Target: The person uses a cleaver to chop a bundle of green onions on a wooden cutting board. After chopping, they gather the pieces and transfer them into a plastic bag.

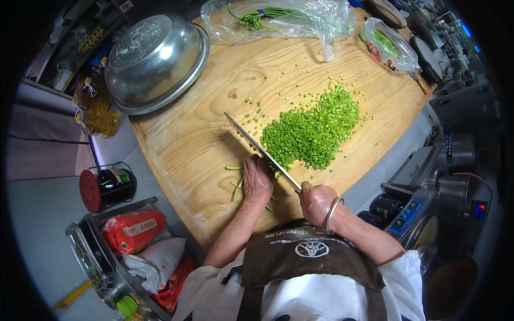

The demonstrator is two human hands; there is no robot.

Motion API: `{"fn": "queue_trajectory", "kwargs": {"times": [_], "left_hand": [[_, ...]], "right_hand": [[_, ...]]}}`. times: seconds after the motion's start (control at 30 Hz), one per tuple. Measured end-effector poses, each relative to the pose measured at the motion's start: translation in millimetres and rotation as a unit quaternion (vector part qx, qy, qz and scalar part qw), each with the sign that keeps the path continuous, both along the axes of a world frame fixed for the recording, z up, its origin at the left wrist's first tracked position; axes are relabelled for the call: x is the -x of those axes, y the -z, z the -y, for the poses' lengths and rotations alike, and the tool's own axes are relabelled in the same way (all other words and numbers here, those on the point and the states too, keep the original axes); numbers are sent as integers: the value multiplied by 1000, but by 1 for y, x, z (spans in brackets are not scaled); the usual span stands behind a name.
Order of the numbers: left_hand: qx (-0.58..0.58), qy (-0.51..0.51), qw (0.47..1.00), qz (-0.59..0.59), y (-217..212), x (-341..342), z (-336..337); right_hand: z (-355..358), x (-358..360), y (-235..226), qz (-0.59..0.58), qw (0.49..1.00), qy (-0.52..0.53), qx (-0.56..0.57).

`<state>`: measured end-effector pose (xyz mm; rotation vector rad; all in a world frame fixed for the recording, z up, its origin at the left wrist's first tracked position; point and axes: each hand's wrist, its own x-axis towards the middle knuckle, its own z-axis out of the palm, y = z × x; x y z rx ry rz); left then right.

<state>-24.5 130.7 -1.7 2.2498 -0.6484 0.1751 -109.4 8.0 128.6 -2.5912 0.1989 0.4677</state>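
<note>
Head view: right hand (317, 202) clenched on knife (261, 150), blade slanted across bench (176, 144) beside heap of chopped greens (313, 131); left hand (258, 180) pressing green stalks (235, 184) flat, fingers curled, touching blade.

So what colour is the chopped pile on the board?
Bright green; the chopped pile lies beside the knife, clearest in the head view.

**The wooden board and what lies on it**

I see a big round wooden board (187, 139). On it lie a pile of chopped green pieces (313, 131), an upturned metal bowl (155, 61), two plastic bags with greens (284, 18) (388, 48), and some uncut stalks (235, 184).
</note>
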Motion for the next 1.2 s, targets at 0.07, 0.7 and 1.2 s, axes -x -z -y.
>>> {"fn": "queue_trajectory", "kwargs": {"times": [0.07,0.7,1.2], "left_hand": [[6,9,1000,10,1,0,1],[-82,-19,995,61,-15,2,-8],[-51,-7,998,43,-3,6,-8]], "right_hand": [[0,-3,-2,-32,999,-8,6],[-3,-27,31,-55,998,33,-10],[-1,2,1,42,999,1,1]]}}
